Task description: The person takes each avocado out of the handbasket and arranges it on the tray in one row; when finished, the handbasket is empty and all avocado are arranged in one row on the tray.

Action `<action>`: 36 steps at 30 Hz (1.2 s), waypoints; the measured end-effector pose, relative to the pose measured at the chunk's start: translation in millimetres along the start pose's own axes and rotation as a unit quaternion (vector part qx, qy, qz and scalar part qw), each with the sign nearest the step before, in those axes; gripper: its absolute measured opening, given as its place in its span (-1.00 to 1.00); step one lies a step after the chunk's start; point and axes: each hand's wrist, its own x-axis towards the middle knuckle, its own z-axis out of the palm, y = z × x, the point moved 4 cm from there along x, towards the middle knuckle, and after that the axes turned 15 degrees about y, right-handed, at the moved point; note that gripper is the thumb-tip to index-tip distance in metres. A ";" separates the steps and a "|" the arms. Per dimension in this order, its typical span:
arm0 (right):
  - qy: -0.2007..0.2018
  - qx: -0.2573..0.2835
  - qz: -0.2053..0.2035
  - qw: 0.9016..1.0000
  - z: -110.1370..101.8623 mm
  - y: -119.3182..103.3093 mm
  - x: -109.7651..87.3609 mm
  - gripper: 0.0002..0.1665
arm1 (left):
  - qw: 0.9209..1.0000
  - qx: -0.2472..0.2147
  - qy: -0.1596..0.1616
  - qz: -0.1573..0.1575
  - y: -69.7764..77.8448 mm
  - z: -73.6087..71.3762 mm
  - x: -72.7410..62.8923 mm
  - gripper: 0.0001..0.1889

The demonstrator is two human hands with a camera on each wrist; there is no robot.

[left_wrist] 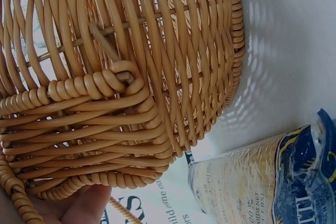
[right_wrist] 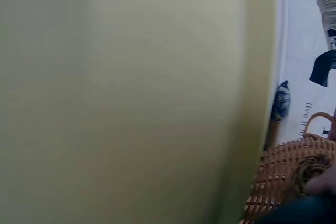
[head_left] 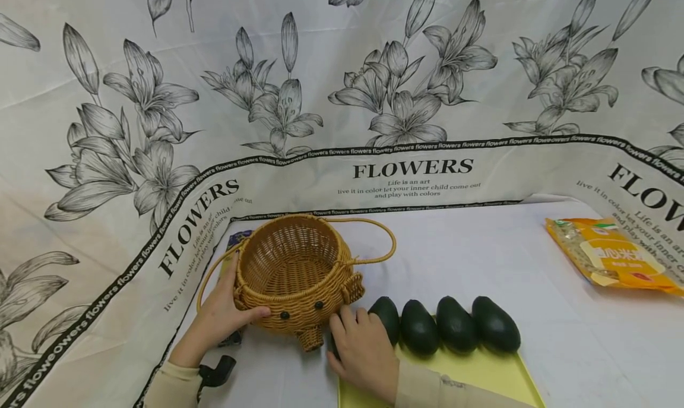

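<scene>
A wicker basket [head_left: 291, 295] with an animal face, a snout and loop handles stands at the left of the table, and its visible inside is bare. My left hand [head_left: 221, 313] grips its left side, thumb on the front; the left wrist view shows the fingers [left_wrist: 86, 205] under a woven ear. Beside the snout, my right hand [head_left: 366, 351] holds a dark green avocado [head_left: 332, 344], mostly hidden by the fingers. In the right wrist view that avocado [right_wrist: 299, 211] is close to the basket [right_wrist: 283, 169]. More avocados [head_left: 456, 325] lie in a row to the right.
The avocados rest on a yellow tray [head_left: 481, 375]. An orange food bag [head_left: 614, 253] lies at the far right. Behind the basket sits a blue and clear packet [left_wrist: 294, 177]. A flower-printed cloth [head_left: 411, 182] hangs round the table's back and left.
</scene>
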 end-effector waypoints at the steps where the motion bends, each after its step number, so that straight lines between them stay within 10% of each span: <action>1: -0.003 -0.003 -0.003 1.000 0.9 -0.3 -0.6 -0.33 | 1.000 0.000 0.001 0.001 0.1 -0.1 0.2 0.34; 18: -0.112 0.100 -0.118 0.982 -17.2 10.3 -2.8 -0.17 | 1.000 0.005 0.006 0.005 0.4 0.3 0.0 0.34; 36: -0.041 0.000 -0.036 0.998 -1.2 13.7 -2.3 -0.04 | 1.000 -0.002 0.001 -0.002 0.4 0.2 -0.6 0.34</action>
